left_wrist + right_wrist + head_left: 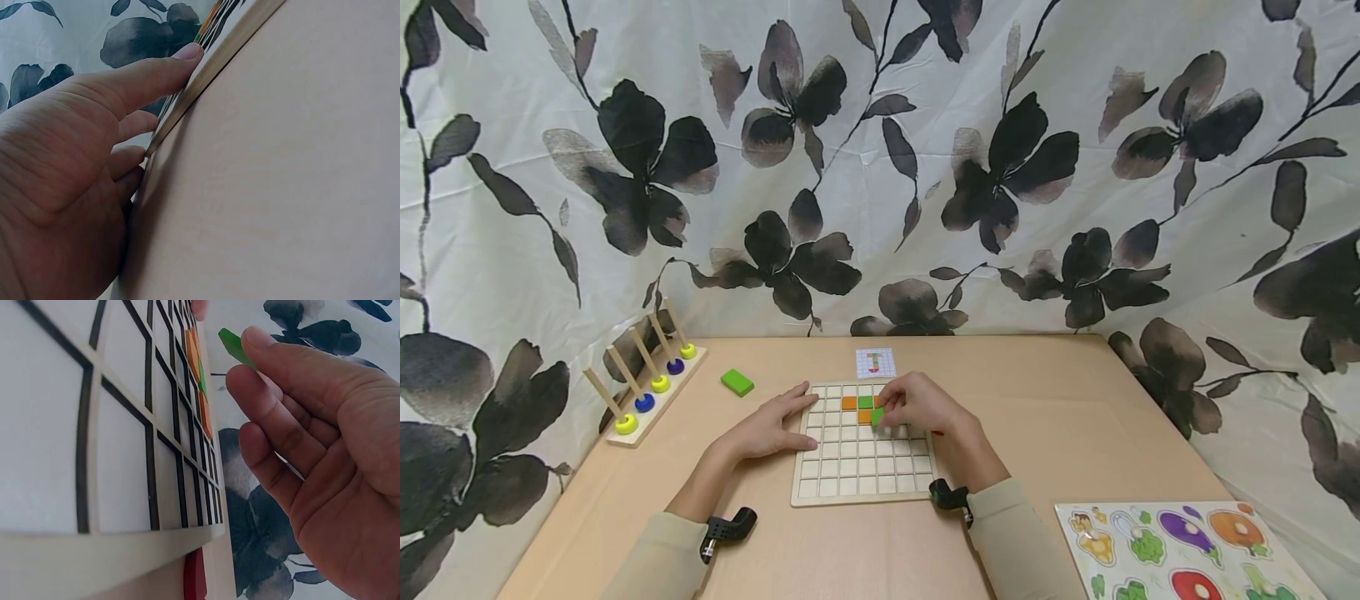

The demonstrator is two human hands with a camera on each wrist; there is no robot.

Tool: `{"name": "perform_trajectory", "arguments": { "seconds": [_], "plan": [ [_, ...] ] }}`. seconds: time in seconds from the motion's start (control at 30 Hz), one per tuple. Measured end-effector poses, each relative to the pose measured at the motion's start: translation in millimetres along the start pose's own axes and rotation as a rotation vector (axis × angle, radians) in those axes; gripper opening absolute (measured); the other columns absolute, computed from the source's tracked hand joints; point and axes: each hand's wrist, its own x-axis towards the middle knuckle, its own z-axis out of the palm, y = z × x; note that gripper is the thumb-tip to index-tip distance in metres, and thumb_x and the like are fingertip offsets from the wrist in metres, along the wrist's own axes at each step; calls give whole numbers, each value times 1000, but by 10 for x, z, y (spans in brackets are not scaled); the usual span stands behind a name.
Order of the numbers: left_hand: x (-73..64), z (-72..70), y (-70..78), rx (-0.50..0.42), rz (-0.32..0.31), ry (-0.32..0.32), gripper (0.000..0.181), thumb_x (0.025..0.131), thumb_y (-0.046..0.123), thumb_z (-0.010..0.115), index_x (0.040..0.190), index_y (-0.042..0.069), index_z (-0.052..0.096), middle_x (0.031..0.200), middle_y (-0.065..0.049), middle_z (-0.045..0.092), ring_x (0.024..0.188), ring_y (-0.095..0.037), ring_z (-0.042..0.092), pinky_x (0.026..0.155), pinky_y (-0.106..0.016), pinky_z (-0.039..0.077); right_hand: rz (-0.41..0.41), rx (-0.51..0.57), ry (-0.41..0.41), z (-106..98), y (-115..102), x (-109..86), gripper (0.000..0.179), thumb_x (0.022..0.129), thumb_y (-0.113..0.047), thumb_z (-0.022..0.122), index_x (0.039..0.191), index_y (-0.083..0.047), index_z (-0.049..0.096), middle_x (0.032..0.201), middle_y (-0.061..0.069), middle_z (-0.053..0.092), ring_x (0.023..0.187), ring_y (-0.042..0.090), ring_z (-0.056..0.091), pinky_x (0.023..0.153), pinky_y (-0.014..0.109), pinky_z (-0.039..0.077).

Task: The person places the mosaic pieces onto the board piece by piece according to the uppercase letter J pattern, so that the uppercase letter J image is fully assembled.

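A square wooden grid board (865, 467) with white cells lies on the table in the head view. Orange tiles (848, 403) and a green tile (865, 402) sit in cells of its upper middle. My right hand (928, 404) pinches another green tile (234, 347) between thumb and fingertips, held over the board near those tiles. My left hand (771, 425) rests along the board's left side, fingers extended and thumb at the edge. In the left wrist view that thumb (187, 53) touches the wooden rim (219, 56).
A small pattern card (876, 362) lies behind the board. To the left are a green block (737, 382) and a peg stand (651, 408) with yellow and blue rings. A red piece (195, 575) lies beside the board. A vegetable puzzle (1131, 567) is at front right.
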Motion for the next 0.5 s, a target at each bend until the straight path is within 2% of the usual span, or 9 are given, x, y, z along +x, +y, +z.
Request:
{"name": "perform_trajectory", "arguments": {
  "seconds": [0.17, 0.5],
  "plan": [
    [5, -4, 2, -1, 6, 0, 91, 85, 46, 83, 158, 10, 44, 174, -17, 17, 160, -44, 14, 127, -65, 17, 12, 15, -25, 39, -24, 2, 21, 82, -4, 87, 100, -3, 77, 81, 1, 72, 71, 12, 64, 63, 22, 53],
    [8, -5, 0, -4, 7, 1, 91, 85, 46, 83, 159, 10, 44, 174, -17, 17, 160, -44, 14, 127, -65, 16, -7, -39, -51, 103, -59, 21, 19, 82, -6, 88, 96, -3, 76, 77, 1, 70, 67, 10, 62, 60, 21, 51]
  ]
}}
